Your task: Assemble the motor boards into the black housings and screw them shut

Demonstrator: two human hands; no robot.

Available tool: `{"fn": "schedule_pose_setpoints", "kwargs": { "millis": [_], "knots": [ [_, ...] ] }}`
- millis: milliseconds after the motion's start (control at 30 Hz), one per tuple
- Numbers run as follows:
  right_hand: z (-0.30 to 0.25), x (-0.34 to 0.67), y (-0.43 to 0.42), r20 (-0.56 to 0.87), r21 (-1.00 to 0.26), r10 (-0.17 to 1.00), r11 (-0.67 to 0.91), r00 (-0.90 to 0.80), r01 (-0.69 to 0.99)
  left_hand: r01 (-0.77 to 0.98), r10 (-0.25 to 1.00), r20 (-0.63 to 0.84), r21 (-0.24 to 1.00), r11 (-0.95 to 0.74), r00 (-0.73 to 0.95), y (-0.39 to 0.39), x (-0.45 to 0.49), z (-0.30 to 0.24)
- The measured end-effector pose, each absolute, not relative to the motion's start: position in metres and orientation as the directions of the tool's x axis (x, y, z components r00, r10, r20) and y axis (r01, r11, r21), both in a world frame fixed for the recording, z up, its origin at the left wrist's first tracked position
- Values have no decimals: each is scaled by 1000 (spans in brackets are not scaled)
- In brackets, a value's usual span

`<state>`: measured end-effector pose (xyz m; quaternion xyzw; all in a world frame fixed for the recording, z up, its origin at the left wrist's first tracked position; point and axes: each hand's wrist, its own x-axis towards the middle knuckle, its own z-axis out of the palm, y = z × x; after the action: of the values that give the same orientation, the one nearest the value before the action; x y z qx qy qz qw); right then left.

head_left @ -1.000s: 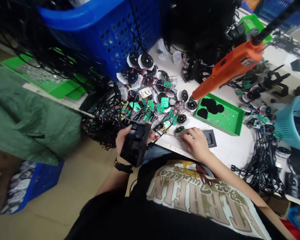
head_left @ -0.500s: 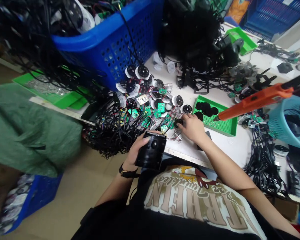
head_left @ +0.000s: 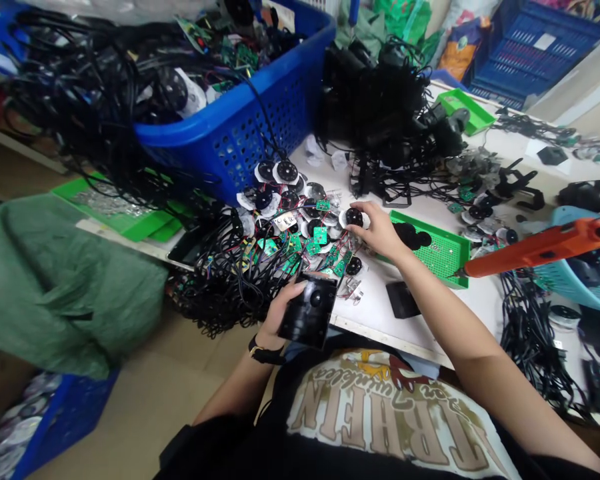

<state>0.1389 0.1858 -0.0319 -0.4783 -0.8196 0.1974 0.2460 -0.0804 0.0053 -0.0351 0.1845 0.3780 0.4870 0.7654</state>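
Observation:
My left hand [head_left: 281,312] is closed round a black square housing [head_left: 310,311] with a round hole in its face, held just off the table's near edge. My right hand [head_left: 379,229] reaches over a heap of small round black speakers, green circuit boards [head_left: 320,235] and thin wires. Its fingertips pinch one round black speaker [head_left: 353,217] at the heap's right side. A black square plate [head_left: 401,299] lies flat on the white table [head_left: 460,313] below my right forearm.
A green tray [head_left: 445,250] with black round pads lies right of my right hand. An orange power screwdriver [head_left: 540,247] hangs above it. A big blue basket [head_left: 240,127] full of cables stands behind the heap. A pale blue basket [head_left: 580,280] and black cable bundles [head_left: 535,347] are at right.
My right hand has moved from the table's near part up the heap and taken a round speaker. My left hand turned the black housing face up and brought it nearer my body.

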Motion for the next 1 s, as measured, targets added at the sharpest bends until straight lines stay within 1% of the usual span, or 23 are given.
{"fn": "schedule_pose_setpoints", "kwargs": {
  "millis": [133, 233, 300, 367, 467, 500, 533, 567, 600, 667, 700, 733, 767, 833, 900, 1000],
  "knots": [
    [-13, 135, 169, 377, -591, 823, 568, -426, 573, -637, 879, -418, 618, 461, 230, 4, -81, -34],
    [4, 130, 151, 500, -620, 781, 624, -373, 476, -692, 904, -367, 594, 411, 221, 0, -87, -35],
    [13, 127, 137, 558, -624, 762, 647, -330, 438, -728, 940, -297, 605, 323, 170, -3, -93, -35],
    [21, 124, 123, 619, -606, 728, 681, -294, 410, -743, 973, -222, 639, 198, 67, -7, -101, -34],
    [31, 122, 100, 734, -554, 642, 754, -222, 352, -705, 985, -144, 708, 36, -95, -11, -111, -27],
    [33, 121, 93, 767, -540, 613, 776, -188, 326, -677, 985, -139, 735, 37, -97, -12, -114, -23],
    [36, 122, 86, 794, -531, 589, 793, -151, 300, -646, 986, -163, 757, 100, -38, -14, -116, -19],
    [38, 123, 78, 812, -527, 573, 803, -112, 279, -614, 976, -205, 762, 209, 77, -15, -117, -15],
    [40, 125, 71, 817, -535, 572, 800, -75, 270, -573, 938, -258, 743, 346, 232, -16, -117, -11],
    [40, 132, 57, 801, -573, 599, 766, -1, 291, -484, 772, -316, 633, 605, 551, -20, -113, -4],
    [38, 137, 51, 773, -611, 633, 729, 36, 310, -451, 679, -311, 557, 698, 665, -21, -108, -1],
    [35, 143, 45, 734, -656, 675, 681, 67, 324, -441, 615, -296, 484, 756, 731, -22, -103, 1],
    [31, 150, 41, 688, -704, 720, 630, 93, 328, -445, 581, -290, 418, 792, 761, -23, -95, 2],
    [20, 164, 34, 572, -801, 812, 524, 116, 289, -461, 555, -325, 324, 826, 766, -20, -78, 1],
    [10, 180, 29, 427, -895, 897, 399, 120, 200, -470, 550, -374, 288, 834, 747, -12, -57, -2],
    [-1, 205, 19, 224, -975, 963, 218, 153, 54, -469, 533, -421, 253, 846, 734, 2, -25, -12]
  ]
}}
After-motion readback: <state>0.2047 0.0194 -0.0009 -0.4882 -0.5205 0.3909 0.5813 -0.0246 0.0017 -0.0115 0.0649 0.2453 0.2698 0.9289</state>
